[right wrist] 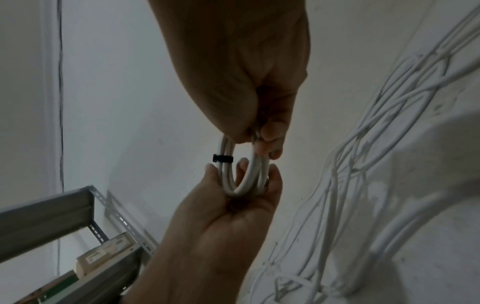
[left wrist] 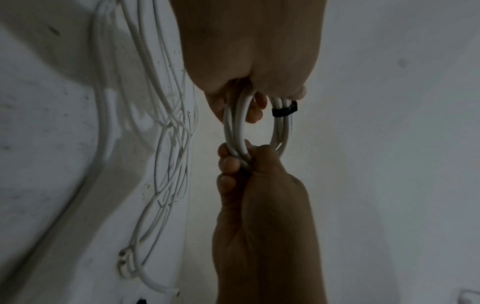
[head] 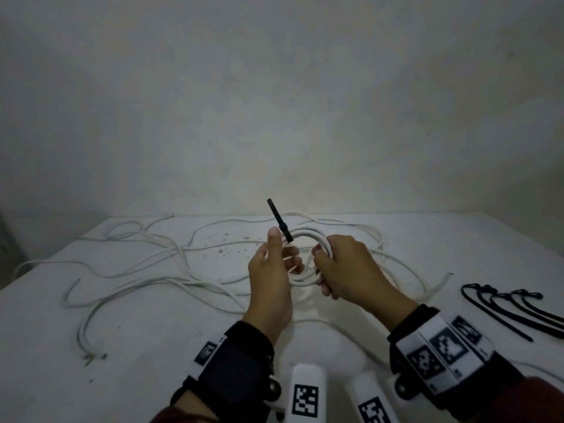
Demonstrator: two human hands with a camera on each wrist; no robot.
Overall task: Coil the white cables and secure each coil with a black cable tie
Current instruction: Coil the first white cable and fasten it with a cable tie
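Observation:
A small coil of white cable point(head: 306, 232) is held above the table between both hands. My left hand point(head: 283, 254) grips its left side, thumb up beside the black cable tie point(head: 279, 221), whose tail sticks up and back from the coil. My right hand point(head: 323, 264) grips the coil's right side with curled fingers. The left wrist view shows the coil point(left wrist: 233, 127) with the tie's band point(left wrist: 284, 110) wrapped round its strands near my left hand point(left wrist: 249, 102). In the right wrist view my right hand point(right wrist: 262, 142) pinches the coil point(right wrist: 249, 179) from above, and the tie point(right wrist: 222, 158) crosses its left strands.
Several loose white cables point(head: 137, 267) sprawl tangled over the white table point(head: 152, 346), left and behind the hands. Spare black cable ties point(head: 512, 306) lie at the right edge. A grey wall stands behind the table. A metal shelf frame point(right wrist: 78, 205) shows beside the table.

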